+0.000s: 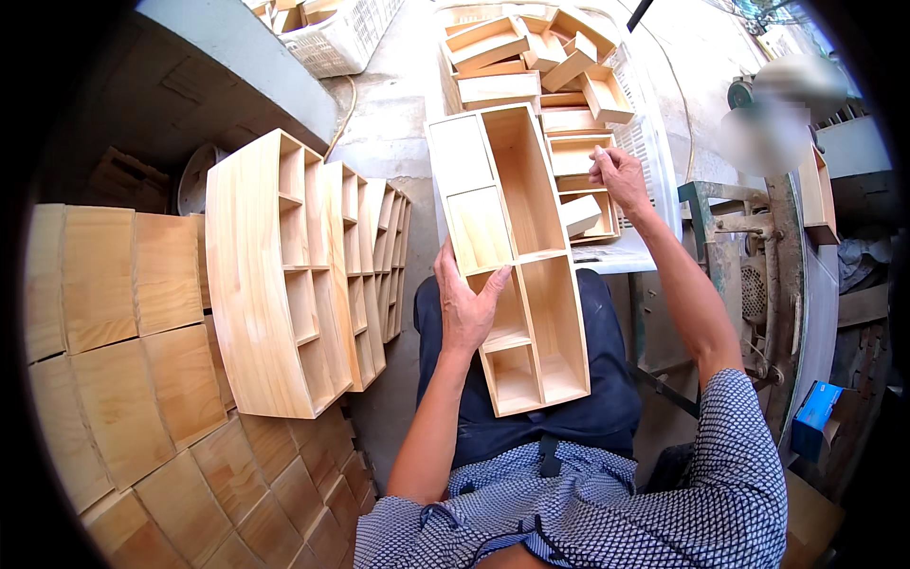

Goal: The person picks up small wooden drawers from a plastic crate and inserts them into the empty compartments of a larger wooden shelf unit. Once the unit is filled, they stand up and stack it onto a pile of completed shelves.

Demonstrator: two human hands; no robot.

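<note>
Resting over the lap, wooden compartment box [512,256] runs lengthwise away from the body; left hand [464,303] clamps its near-left wall, right hand [618,173] pinches the far-right rim.

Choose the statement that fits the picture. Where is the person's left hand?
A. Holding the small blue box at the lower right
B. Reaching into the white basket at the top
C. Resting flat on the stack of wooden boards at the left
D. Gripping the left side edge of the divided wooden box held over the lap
D: the left hand clasps the left side wall of the divided wooden box, while the right hand holds its far right edge.
</note>
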